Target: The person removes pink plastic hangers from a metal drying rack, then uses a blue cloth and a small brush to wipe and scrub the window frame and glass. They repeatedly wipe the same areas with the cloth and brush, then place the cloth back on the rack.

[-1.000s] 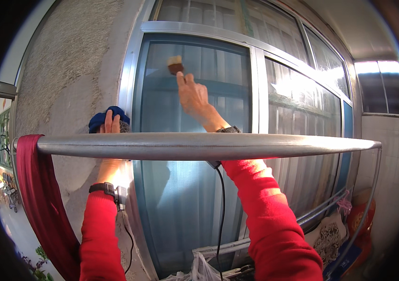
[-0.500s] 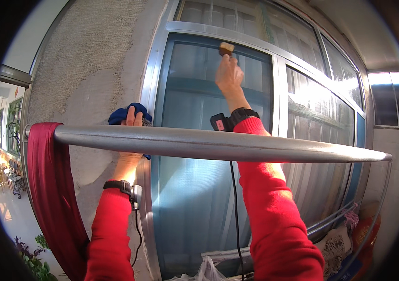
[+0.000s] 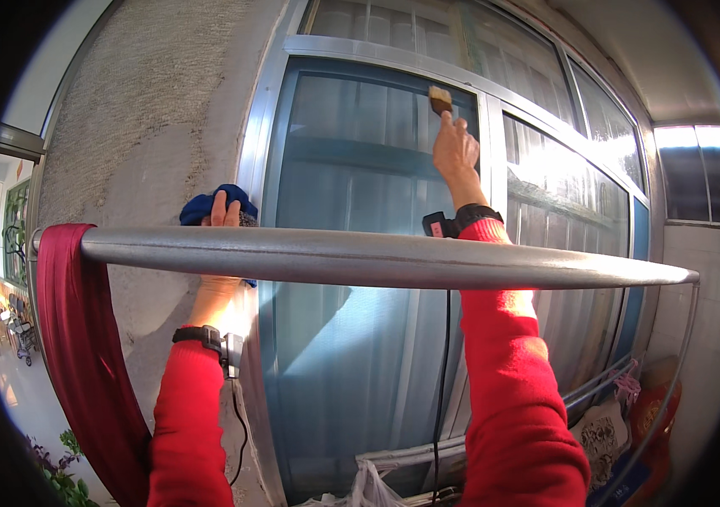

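While we face the large window [image 3: 360, 279] with its metal frame, everything else sits relative to it. Left of the window we see a rough grey wall [image 3: 140, 127]; across the front of the window runs a long metal rail [image 3: 377, 260], nearly level, with a dark red cloth [image 3: 81, 355] draped over its end left of the window. Below the window's lower right corner lie some bags and bundles [image 3: 613, 431].

Our right hand [image 3: 454, 152] reaches up to the window's upper pane, near the upright bar of the frame, clenched around a small brush [image 3: 439, 100]. Its long axis stands close to upright, tilted slightly left; the bristle head points up and sticks out above our fingers, meeting the glass just under the top frame, while the handle is hidden inside the fist.

Our left hand [image 3: 220, 215] presses a blue cloth [image 3: 208, 205] against the window's left frame edge, fingers closed over it, partly behind the rail.
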`<state>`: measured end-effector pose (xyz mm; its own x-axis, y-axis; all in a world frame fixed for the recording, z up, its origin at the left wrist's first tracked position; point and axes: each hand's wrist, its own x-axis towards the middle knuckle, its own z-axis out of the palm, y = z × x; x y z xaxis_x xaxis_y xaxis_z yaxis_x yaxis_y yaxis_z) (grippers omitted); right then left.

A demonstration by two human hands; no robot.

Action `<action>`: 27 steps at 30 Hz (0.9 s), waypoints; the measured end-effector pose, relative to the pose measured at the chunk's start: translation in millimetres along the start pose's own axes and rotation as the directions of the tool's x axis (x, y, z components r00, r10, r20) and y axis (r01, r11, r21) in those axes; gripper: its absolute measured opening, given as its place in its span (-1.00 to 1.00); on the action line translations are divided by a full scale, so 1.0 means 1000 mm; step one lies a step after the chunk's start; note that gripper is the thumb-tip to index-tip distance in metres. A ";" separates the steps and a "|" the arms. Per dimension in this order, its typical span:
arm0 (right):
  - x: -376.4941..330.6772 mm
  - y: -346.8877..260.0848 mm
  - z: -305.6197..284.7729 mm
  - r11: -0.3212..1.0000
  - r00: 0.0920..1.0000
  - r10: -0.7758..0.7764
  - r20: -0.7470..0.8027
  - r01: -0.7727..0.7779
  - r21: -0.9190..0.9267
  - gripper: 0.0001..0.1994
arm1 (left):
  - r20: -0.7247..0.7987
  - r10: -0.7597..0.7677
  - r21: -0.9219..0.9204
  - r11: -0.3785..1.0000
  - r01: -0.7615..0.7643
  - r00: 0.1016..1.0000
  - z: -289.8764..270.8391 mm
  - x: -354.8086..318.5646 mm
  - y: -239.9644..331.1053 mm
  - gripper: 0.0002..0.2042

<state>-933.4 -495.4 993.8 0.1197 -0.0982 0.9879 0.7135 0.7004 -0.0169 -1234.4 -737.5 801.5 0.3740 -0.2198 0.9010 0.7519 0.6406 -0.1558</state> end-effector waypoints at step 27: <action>-0.052 -0.012 -0.022 0.942 0.960 0.280 -0.018 -0.271 0.197 -0.64 | 0.159 -0.029 -0.011 0.999 0.032 0.987 -0.017 0.002 0.008 -0.35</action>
<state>-933.4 -514.4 938.9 0.3276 0.0892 0.9406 0.5036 0.8258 -0.2537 -1218.9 -745.0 795.0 0.2609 -0.1191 0.9580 0.7691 0.6254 -0.1316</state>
